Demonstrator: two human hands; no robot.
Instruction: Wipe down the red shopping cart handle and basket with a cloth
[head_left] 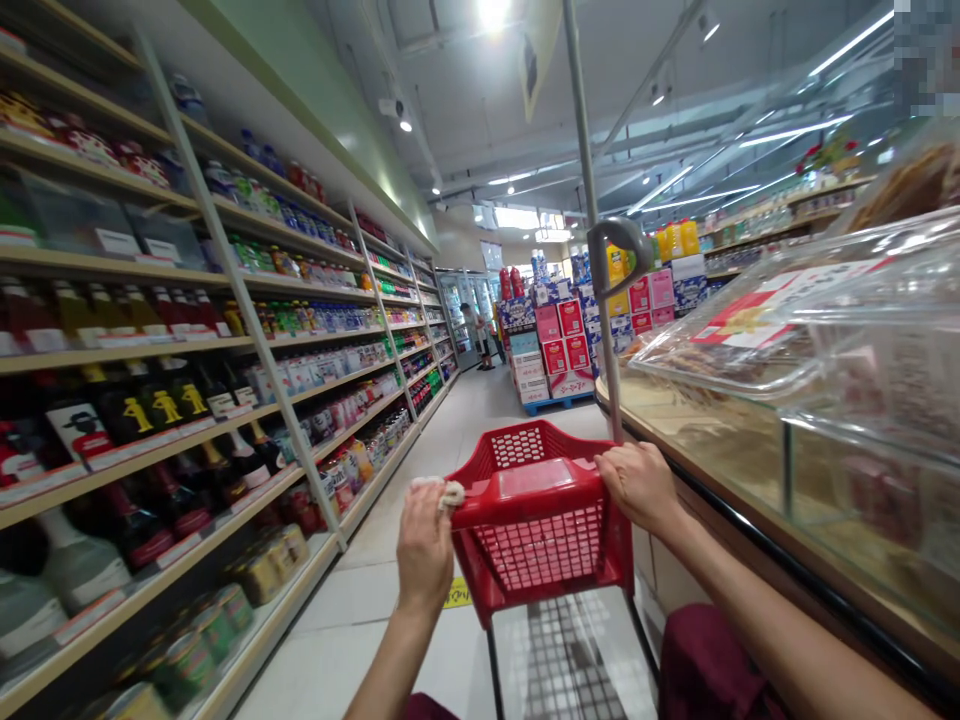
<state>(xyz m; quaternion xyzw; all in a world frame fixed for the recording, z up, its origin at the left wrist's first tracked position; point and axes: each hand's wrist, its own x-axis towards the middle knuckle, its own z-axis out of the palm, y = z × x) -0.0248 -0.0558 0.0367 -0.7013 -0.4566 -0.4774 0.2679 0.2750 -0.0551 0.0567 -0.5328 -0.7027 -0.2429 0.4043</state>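
A red plastic shopping cart [536, 550] stands in front of me in the aisle, seen from its handle side. My left hand [426, 545] is closed at the left end of the cart's handle, with a crumpled whitish cloth [453, 494] showing under and beside its fingers. At the handle's right end, my right hand [637, 485] is wrapped round the corner by the rim. The red handle bar [532, 487] runs between both hands. Little of the basket's inside shows, and I cannot tell what it holds.
Shelves [187, 430] of bottles and cans line the left. On the right, close to the cart, is a glass-fronted counter [720, 450] with clear plastic food packs [757, 320]. Stacked cartons [566, 345] stand ahead beside the tiled aisle [465, 410]. A person [477, 335] is far off.
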